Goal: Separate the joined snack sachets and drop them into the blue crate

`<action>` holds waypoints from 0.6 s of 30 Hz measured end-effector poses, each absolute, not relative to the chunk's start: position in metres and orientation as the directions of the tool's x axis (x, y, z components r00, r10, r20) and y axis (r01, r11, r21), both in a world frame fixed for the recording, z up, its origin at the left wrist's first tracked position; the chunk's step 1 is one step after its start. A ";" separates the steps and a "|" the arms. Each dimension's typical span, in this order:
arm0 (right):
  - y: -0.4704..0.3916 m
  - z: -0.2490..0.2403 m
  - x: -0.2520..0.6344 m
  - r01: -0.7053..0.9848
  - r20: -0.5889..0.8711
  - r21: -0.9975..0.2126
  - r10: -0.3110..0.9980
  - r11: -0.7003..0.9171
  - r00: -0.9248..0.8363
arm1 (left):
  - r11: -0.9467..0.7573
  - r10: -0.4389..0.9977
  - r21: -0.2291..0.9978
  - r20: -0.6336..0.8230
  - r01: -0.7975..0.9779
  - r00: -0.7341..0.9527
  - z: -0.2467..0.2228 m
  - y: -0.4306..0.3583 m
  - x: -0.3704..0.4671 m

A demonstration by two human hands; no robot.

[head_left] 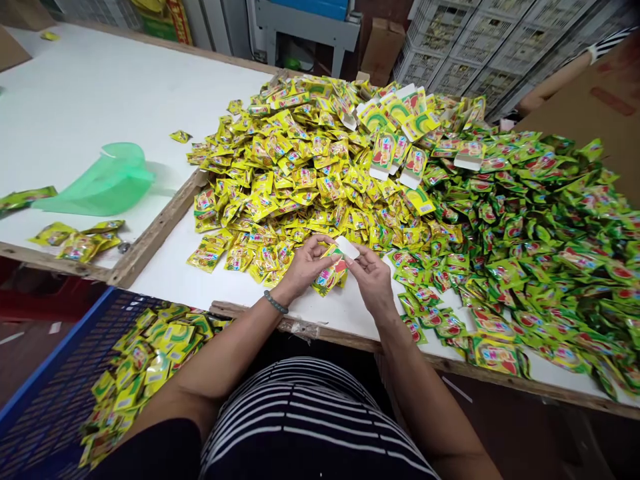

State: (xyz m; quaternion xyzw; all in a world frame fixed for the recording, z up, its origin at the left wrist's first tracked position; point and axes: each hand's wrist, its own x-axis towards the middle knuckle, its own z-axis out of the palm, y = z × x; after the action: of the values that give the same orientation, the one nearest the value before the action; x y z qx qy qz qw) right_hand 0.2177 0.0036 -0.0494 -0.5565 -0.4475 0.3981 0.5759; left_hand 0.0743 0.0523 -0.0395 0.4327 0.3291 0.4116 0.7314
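A small yellow carton [332,275] with red and green print is held low over the table's front edge, its white end flap standing up. My left hand [304,268], with a beaded bracelet at the wrist, is closed around the carton's left side. The fingers of my right hand [371,275] pinch its right edge by the flap. Just beyond my hands spreads a heap of yellow sachets [280,200]. To the right lies a heap of green sachets [530,233]. Several similar cartons [384,152] with open white ends rest on top of the yellow heap.
A blue crate [55,380] of filled yellow packs stands below the table at left. Past a wooden strip [163,223] lie a green plastic scoop [100,183] and loose sachets [83,245]. Another person's arm [555,81] shows behind a cardboard box [590,127]; stacked crates [455,47] stand behind.
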 end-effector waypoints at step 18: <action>0.004 -0.044 0.234 -0.167 -0.165 -0.977 0.970 -0.136 0.179 | 0.245 0.885 0.947 -0.130 -0.209 0.448 -0.042 0.052 0.070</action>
State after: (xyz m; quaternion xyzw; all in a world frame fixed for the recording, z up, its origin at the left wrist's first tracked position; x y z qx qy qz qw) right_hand 0.2341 0.0038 -0.0445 -0.5423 -0.3701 0.5232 0.5434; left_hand 0.0700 0.0521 -0.0423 0.4764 0.3546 0.3880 0.7049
